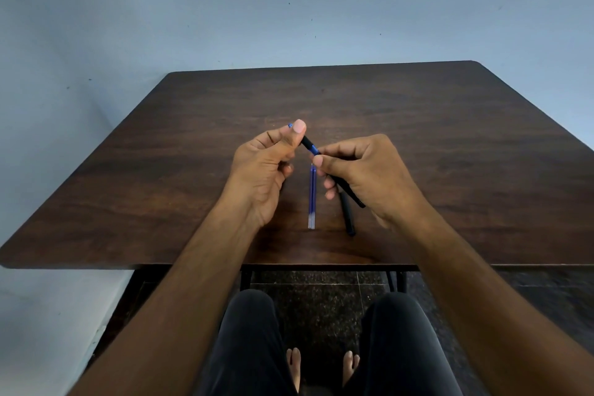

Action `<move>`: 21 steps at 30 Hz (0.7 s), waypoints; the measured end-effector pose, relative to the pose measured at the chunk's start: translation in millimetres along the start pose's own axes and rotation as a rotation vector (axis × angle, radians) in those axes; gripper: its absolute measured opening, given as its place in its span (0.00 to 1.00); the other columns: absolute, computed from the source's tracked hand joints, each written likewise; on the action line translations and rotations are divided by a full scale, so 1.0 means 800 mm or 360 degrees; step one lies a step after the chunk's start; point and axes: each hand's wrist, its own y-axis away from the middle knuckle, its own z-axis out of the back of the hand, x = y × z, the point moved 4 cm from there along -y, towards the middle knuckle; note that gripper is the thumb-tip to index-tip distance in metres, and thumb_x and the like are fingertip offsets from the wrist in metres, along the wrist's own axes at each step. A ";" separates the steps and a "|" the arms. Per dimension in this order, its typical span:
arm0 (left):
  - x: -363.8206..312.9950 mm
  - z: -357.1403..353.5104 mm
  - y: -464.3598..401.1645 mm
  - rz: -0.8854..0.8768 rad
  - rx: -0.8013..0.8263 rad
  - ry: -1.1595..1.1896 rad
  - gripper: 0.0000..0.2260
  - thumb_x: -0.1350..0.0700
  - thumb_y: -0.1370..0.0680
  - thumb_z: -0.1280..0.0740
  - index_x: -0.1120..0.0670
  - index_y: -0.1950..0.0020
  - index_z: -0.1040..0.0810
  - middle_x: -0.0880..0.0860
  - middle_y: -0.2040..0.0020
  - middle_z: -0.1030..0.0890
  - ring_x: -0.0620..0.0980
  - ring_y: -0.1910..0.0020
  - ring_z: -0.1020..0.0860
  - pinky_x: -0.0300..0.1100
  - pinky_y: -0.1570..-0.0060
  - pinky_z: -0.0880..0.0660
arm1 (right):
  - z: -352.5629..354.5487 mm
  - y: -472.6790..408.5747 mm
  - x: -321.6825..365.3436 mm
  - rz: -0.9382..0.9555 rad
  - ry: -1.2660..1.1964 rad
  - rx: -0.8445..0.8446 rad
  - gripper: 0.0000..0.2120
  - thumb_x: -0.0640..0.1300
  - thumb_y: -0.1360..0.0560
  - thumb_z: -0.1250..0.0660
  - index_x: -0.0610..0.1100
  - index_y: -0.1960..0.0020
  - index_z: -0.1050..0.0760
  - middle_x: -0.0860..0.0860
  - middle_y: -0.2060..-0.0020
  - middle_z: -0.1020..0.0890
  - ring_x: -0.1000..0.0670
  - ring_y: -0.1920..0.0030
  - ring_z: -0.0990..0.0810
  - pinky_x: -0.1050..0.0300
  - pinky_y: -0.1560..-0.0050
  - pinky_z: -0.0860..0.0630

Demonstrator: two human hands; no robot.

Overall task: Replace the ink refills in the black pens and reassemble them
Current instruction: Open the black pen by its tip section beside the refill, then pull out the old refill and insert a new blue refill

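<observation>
Knees below, both hands pinching one black pen (309,145) mid-separation above the table (128,170): left hand (266,167) on tip section, right hand (363,170) on barrel; two refills (311,199) and second pen (348,214) probably untouched.

Dim, even light; faint sheen mid-table (321,100); soft shadows under forearms; wide-angle bending at table edges; slightly soft focus.

I note: worktop (418,138) dark brown woodgrain; pen (309,144) black with blue band; refills (311,196) blue, ends seemingly clear; wall (289,10) pale blue-grey.
</observation>
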 end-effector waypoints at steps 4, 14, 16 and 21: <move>-0.003 -0.002 0.000 0.0008 0.0002 0.0023 0.08 0.51 0.29 0.23 0.52 0.54 0.18 0.48 0.62 0.24 0.43 0.65 0.29 0.39 0.60 0.32 | 0.002 0.001 0.000 -0.0019 0.0007 -0.0010 0.05 0.36 0.24 0.27 0.37 0.49 0.16 0.36 0.61 0.15 0.46 0.67 0.18 0.46 0.60 0.16; -0.028 0.003 -0.002 -0.0180 -0.0005 0.0338 0.03 0.58 0.21 0.32 0.55 0.49 0.20 0.52 0.54 0.16 0.47 0.52 0.18 0.43 0.46 0.23 | 0.005 0.001 0.000 -0.0089 0.0199 -0.0108 0.03 0.44 0.28 0.23 0.45 0.56 0.12 0.47 0.66 0.14 0.55 0.68 0.21 0.50 0.61 0.17; -0.030 0.004 -0.002 -0.0224 -0.0005 0.0415 0.03 0.59 0.20 0.33 0.56 0.48 0.20 0.52 0.53 0.17 0.49 0.50 0.18 0.43 0.42 0.23 | 0.005 0.001 0.000 -0.0092 0.0212 -0.0123 0.02 0.44 0.28 0.23 0.46 0.56 0.12 0.47 0.66 0.13 0.55 0.67 0.21 0.47 0.58 0.17; -0.031 0.006 0.000 -0.0313 -0.0053 0.0544 0.03 0.60 0.20 0.33 0.57 0.48 0.20 0.53 0.55 0.17 0.51 0.51 0.18 0.43 0.44 0.21 | 0.006 0.001 0.000 -0.0081 0.0243 -0.0138 0.03 0.45 0.29 0.23 0.46 0.55 0.12 0.52 0.63 0.12 0.53 0.58 0.14 0.52 0.51 0.19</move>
